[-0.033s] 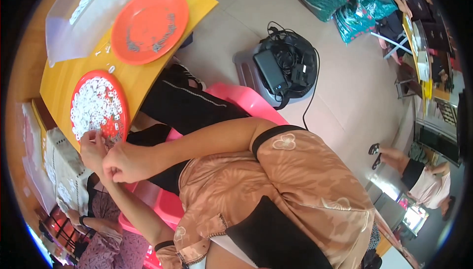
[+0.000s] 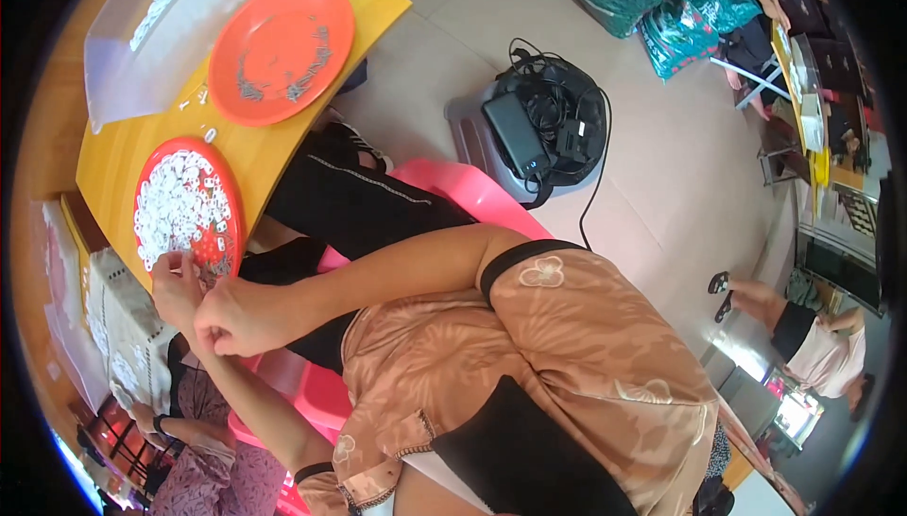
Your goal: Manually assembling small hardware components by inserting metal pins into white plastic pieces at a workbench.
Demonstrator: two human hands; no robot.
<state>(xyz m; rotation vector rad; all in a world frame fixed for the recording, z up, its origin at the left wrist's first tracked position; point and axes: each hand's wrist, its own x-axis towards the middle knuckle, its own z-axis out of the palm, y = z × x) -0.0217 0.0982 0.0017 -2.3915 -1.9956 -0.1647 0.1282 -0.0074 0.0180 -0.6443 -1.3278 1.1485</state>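
Note:
My left hand (image 2: 177, 287) is closed in a pinch at the near rim of a red plate (image 2: 233, 197), its fingertips close together. My right hand (image 2: 248, 316) is curled closed beside the left wrist, overlapping it in the view. Whatever either hand grips is too small or hidden to make out. Small white plastic pieces (image 2: 179, 204) are heaped on the red plate, and several thin grey metal pins (image 2: 223, 268) lie at its near edge. Farther off, an orange plate (image 2: 274, 29) bears scattered thin grey metal pins (image 2: 300, 86).
A translucent bin (image 2: 132, 81) with white pieces stands on the yellow table (image 2: 104, 162). Loose white pieces (image 2: 196, 98) lie between bin and plates. On the floor, a grey stool (image 2: 465, 133) carries a black bag with cables (image 2: 548, 119). Another person's hand (image 2: 144, 419) is at lower left.

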